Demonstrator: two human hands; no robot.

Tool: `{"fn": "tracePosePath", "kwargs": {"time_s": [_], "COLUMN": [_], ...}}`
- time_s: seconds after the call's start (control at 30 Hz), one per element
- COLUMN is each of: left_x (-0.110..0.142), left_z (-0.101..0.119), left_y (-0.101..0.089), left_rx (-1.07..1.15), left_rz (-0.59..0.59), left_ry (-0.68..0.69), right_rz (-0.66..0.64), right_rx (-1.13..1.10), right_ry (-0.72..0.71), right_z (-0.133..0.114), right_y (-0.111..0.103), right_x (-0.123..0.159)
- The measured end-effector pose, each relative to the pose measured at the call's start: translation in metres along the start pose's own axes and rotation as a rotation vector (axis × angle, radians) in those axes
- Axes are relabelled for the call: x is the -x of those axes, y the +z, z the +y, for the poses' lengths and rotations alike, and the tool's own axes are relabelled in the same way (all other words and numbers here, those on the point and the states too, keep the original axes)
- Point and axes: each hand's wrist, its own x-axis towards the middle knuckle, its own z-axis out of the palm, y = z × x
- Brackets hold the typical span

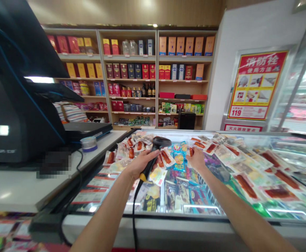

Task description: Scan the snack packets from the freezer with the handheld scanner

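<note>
Forearms (108, 206) nearest; I saw left hand (139, 164) gripping scanner (161, 141), slanting away, right hand (197, 161) pinching sausage pack (191, 152) to its right.

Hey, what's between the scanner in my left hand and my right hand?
Packaged sausages beside the scanner, then blue snack packets nearer your right hand, in the head view.

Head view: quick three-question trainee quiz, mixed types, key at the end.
1. What is the left hand holding?
A) a blue snack bag
B) a black handheld scanner with yellow trim
C) a clear round tub
2. True or false: the scanner's black cord hangs past the near edge of the white-fronted, glass-topped display case.
3. Fill in: the red-and-yellow wall poster shows the number ___.

Key: 1 B; 2 true; 3 119.
</note>
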Motion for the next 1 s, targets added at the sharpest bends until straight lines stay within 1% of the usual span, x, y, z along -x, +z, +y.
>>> {"fn": "tracePosePath", "kwargs": {"time_s": [0.1, 0.2, 0.27, 0.3, 0.33, 0.4, 0.5, 0.53, 0.6, 0.67, 0.73, 0.8, 0.9, 1.0], "left_x": [0.011, 0.021, 0.025, 0.026, 0.025, 0.022, 0.012, 0.008, -0.001, -0.01, -0.018, -0.025, -0.032, -0.035], "left_z": [-0.001, -0.005, -0.008, -0.009, -0.011, -0.013, -0.012, -0.01, -0.007, -0.003, 0.001, 0.002, 0.002, 0.003], "left_y": [-0.021, -0.036, -0.039, -0.04, -0.039, -0.034, -0.025, -0.022, -0.016, -0.011, -0.008, -0.006, -0.005, -0.006], "left_rx": [0.03, 0.039, 0.044, 0.046, 0.048, 0.044, 0.039, 0.045, 0.055, 0.05, 0.032, 0.016, 0.001, 0.013], "left_rz": [0.133, 0.222, 0.255, 0.255, 0.25, 0.238, 0.188, 0.163, 0.107, 0.057, 0.017, -0.007, -0.016, -0.018], "left_ry": [-0.015, -0.061, -0.083, -0.087, -0.085, -0.066, -0.037, -0.027, -0.026, -0.032, -0.042, -0.044, -0.035, -0.026], "right_rz": [-0.06, -0.166, -0.198, -0.191, -0.175, -0.129, -0.04, -0.03, -0.054, -0.115, -0.185, -0.258, -0.351, -0.428], "right_rx": [-0.02, -0.067, -0.067, -0.053, -0.03, 0.047, 0.25, 0.333, 0.476, 0.539, 0.584, 0.649, 0.701, 0.659], "right_ry": [0.025, -0.057, -0.143, -0.164, -0.163, -0.108, -0.001, 0.004, -0.019, -0.06, -0.124, -0.231, -0.376, -0.488], "right_z": [-0.04, -0.075, -0.083, -0.08, -0.072, -0.045, 0.013, 0.032, 0.064, 0.087, 0.1, 0.106, 0.108, 0.109], "right_y": [0.019, 0.037, 0.043, 0.043, 0.04, 0.03, 0.003, -0.006, -0.023, -0.034, -0.039, -0.039, -0.038, -0.042], "right_x": [0.0, 0.003, 0.003, 0.001, -0.003, -0.015, -0.039, -0.047, -0.061, -0.072, -0.08, -0.085, -0.089, -0.089]}}
